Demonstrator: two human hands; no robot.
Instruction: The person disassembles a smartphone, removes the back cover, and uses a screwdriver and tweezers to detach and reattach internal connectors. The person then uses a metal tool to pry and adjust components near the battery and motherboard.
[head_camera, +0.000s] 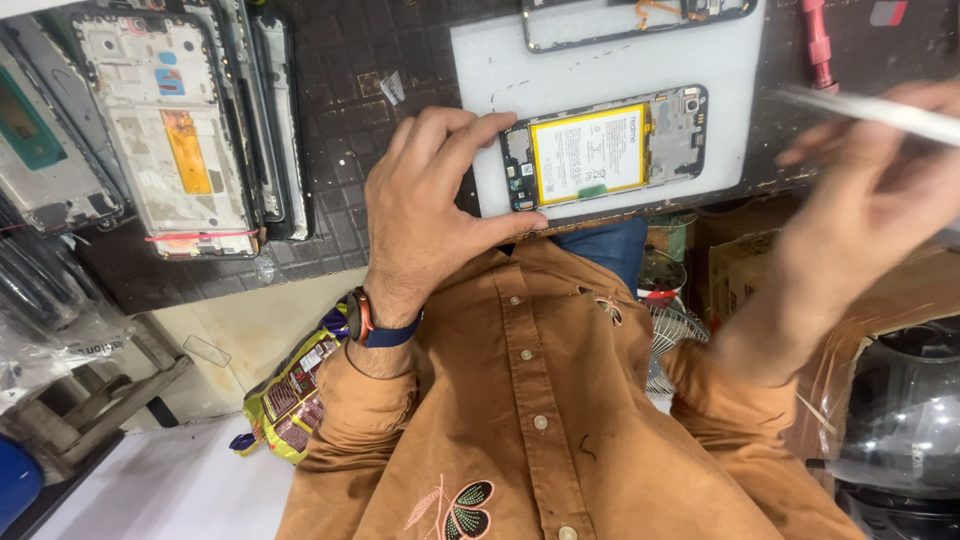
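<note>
An opened phone with its back cover off lies on a white mat, showing a white and yellow battery and a circuit board. My left hand, with a band on its wrist, pinches the phone's left end between thumb and fingers. My right hand is blurred at the right, raised beside the mat. It holds a thin pale tool whose tip points left, toward the phone's right end but apart from it.
A second opened phone lies at the mat's far edge. Several bare phone frames are stacked at the left on the dark worktop. A red tool lies at the top right. Below the worktop are a snack bag and a cardboard box.
</note>
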